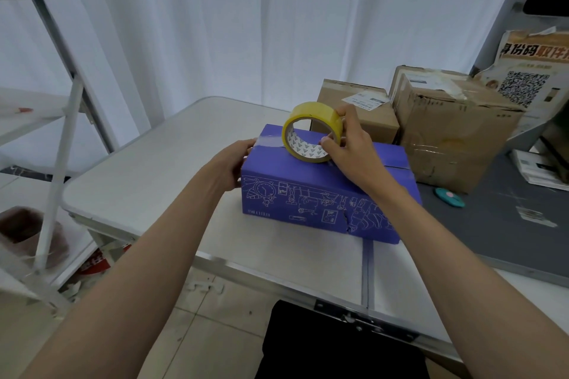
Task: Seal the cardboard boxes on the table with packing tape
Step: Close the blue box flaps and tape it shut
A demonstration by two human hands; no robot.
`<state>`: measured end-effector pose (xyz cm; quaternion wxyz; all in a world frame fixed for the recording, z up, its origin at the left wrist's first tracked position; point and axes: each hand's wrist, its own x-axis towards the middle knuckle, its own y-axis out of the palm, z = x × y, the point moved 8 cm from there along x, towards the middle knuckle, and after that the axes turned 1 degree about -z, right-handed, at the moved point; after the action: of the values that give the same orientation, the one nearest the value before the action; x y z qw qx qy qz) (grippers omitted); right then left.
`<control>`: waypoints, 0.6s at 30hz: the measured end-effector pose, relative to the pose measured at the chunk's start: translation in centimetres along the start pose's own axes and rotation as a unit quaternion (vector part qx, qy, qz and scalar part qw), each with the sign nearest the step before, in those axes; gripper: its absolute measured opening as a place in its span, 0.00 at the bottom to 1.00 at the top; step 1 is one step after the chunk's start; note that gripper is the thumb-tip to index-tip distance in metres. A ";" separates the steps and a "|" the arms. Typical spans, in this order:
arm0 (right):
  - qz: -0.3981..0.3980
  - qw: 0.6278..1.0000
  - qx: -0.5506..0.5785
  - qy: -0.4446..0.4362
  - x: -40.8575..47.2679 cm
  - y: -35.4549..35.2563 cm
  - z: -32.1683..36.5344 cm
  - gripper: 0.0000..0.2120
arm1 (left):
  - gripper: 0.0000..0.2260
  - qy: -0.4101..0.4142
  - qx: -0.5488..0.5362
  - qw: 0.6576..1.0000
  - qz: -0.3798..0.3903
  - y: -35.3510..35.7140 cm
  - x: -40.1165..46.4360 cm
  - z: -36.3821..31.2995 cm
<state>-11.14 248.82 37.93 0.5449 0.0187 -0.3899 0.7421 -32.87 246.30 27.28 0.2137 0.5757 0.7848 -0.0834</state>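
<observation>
1. Head view: the left hand reaches in from 7 o'clock, fingers spread over the left end of the purple box, pressing a strip of clear tape at the top edge.
2. From 5 o'clock the right hand pinches the yellow tape roll, fingertips inside its core, thumb outside.
3. That roll stands on edge on the box top.
4. Lying on the white table, the box runs its long axis from 10 to 4 o'clock.
5. Two brown cardboard boxes sit behind at 2 o'clock.
</observation>
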 end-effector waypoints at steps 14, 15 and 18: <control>-0.024 0.999 -0.020 -0.038 0.3 -0.1 -0.2 0.11 | 0.10 0.231 0.195 0.930 -0.207 -1.6 -2.7 -5.5; -0.029 0.998 -0.019 -0.045 0.3 -0.1 -0.2 0.11 | 0.10 0.218 0.186 0.936 -0.204 -1.6 -2.6 -5.2; -0.014 0.999 -0.014 -0.046 0.5 0.2 -0.3 0.13 | 0.12 0.180 0.168 0.949 -0.197 -1.7 -2.2 -4.7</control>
<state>-11.39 249.39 37.80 0.5369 0.0505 -0.4243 0.7275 -35.02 245.58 32.22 -0.0523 0.4429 0.8825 -0.1495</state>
